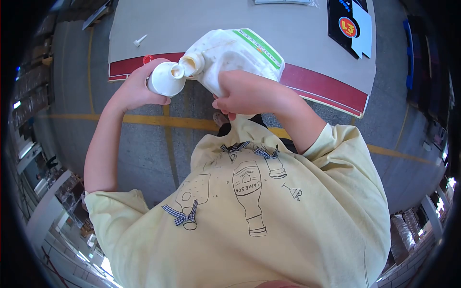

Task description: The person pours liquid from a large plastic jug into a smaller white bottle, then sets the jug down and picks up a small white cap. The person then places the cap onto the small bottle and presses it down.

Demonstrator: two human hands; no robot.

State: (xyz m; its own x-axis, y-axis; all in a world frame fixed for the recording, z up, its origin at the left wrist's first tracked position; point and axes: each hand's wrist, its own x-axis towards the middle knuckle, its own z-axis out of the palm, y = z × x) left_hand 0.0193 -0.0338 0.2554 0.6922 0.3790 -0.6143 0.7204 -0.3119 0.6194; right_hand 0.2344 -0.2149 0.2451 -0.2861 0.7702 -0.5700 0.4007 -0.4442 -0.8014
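Note:
My left hand (134, 89) is wrapped round a small white bottle (165, 82), its open neck turned toward the jug. In my right hand (245, 93) is a large white jug (228, 45) with a green-striped label, gripped at its handle and tilted on its side. The jug's yellowish-stained mouth (192, 64) meets or nearly meets the bottle's neck; whether liquid flows cannot be made out. Close to my left fingers is a red cap (148, 59) at the table edge. A small red patch shows under my right hand, too hidden to name.
The grey table (163, 24) has a dark red front edge. A white pointed nozzle (139, 40) lies on it at the left, and a black printed card (348, 29) at the right. Yellow lines (182, 121) cross the grey floor. Racks and stacked goods stand at both sides.

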